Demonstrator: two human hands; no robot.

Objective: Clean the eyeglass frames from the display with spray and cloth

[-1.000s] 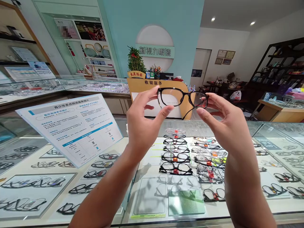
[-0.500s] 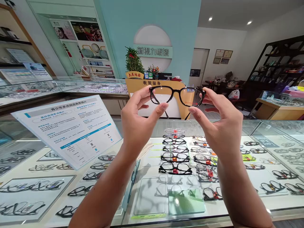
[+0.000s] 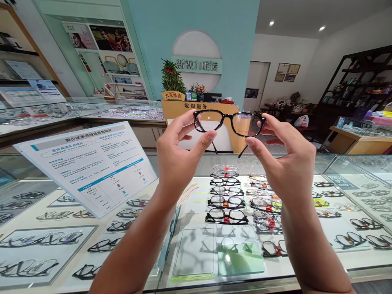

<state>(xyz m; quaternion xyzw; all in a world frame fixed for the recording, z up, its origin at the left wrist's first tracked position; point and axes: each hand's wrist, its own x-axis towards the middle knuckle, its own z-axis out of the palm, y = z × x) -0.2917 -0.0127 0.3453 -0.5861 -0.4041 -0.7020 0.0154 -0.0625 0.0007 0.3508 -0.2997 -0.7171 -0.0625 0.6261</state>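
A pair of black-framed eyeglasses [image 3: 228, 116] is held up above the glass counter, lenses facing me. My left hand [image 3: 182, 151] pinches the left end of the frame between thumb and fingers. At the opposite end, my right hand [image 3: 281, 155] grips the frame's right side the same way. Red lettering shows on the right lens. Both temple arms point away and down behind the frame. Below the hands, a column of black eyeglasses [image 3: 226, 215] with red tags lies in the display.
The glass display counter [image 3: 232, 283] spans the front, with rows of frames inside. A printed leaflet [image 3: 92, 171] lies at left, and a green card [image 3: 240, 259] near the front. Behind are a wooden cashier desk [image 3: 174, 110], a potted plant [image 3: 171, 77] and a side showcase [image 3: 358, 139].
Both hands keep hold of the eyeglasses, which tilt very slightly, the right side dipping a little. The red lens lettering shows more clearly.
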